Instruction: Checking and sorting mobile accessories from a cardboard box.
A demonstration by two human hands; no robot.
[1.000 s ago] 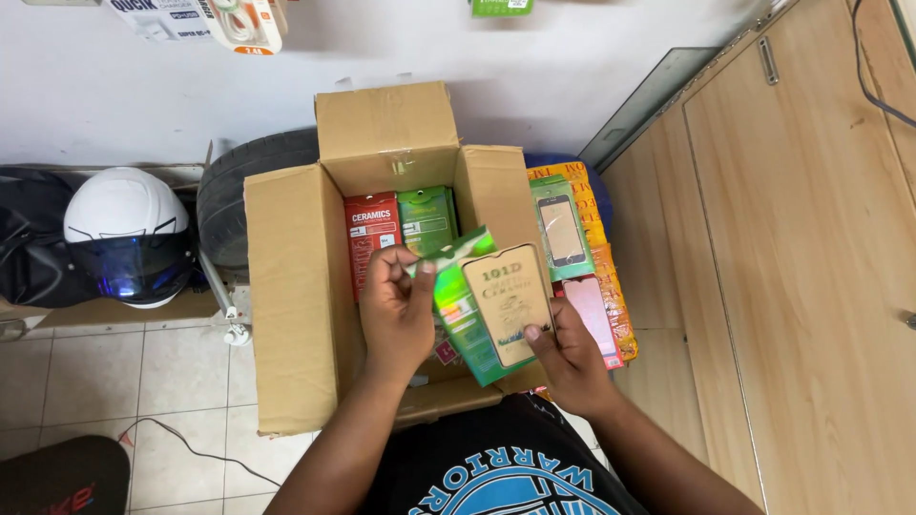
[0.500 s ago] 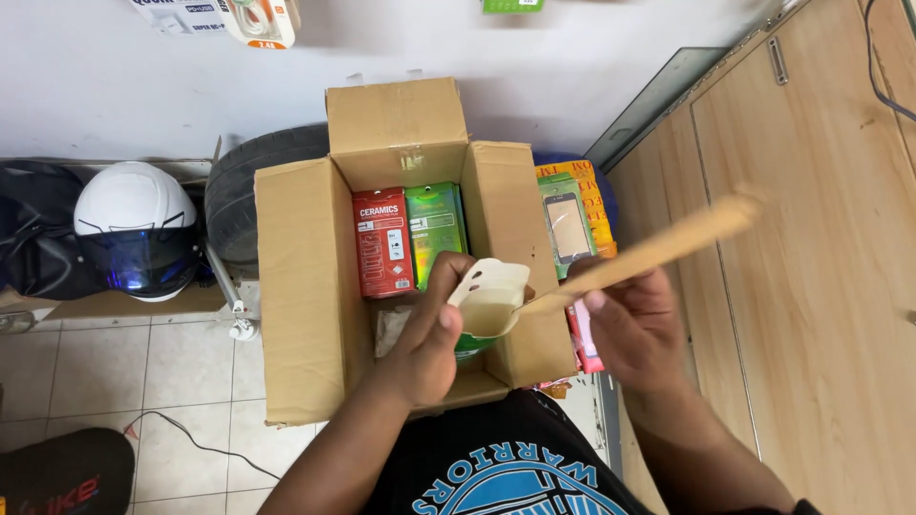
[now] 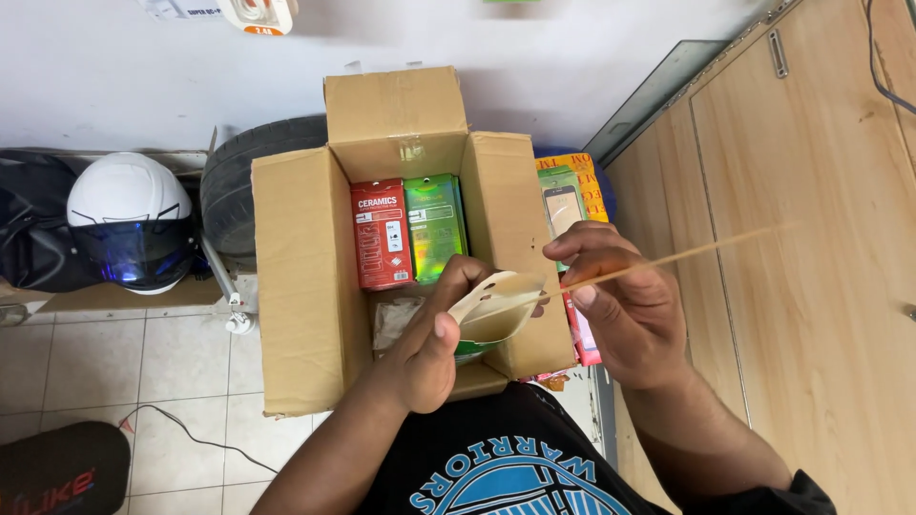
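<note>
An open cardboard box (image 3: 310, 286) sits in front of me with its flaps spread. Inside stand a red flat package (image 3: 382, 234) and a green shiny package (image 3: 434, 227). My left hand (image 3: 434, 343) holds a beige paper envelope (image 3: 496, 305) open over the box, with a green item partly hidden beneath it. My right hand (image 3: 620, 296) pinches a thin tan card (image 3: 687, 255), seen edge-on and stretching to the right, its end at the envelope's mouth.
More flat packages (image 3: 568, 195) lie stacked right of the box. A white helmet with a dark visor (image 3: 129, 219) rests at left, a black tyre (image 3: 234, 181) behind the box. Wooden cabinet doors (image 3: 811, 238) fill the right side. Tiled floor with a cable lies below left.
A second ago both hands held a green package with the tan card flat in front. The card has since been drawn out to the right, edge-on, and the envelope is held open.
</note>
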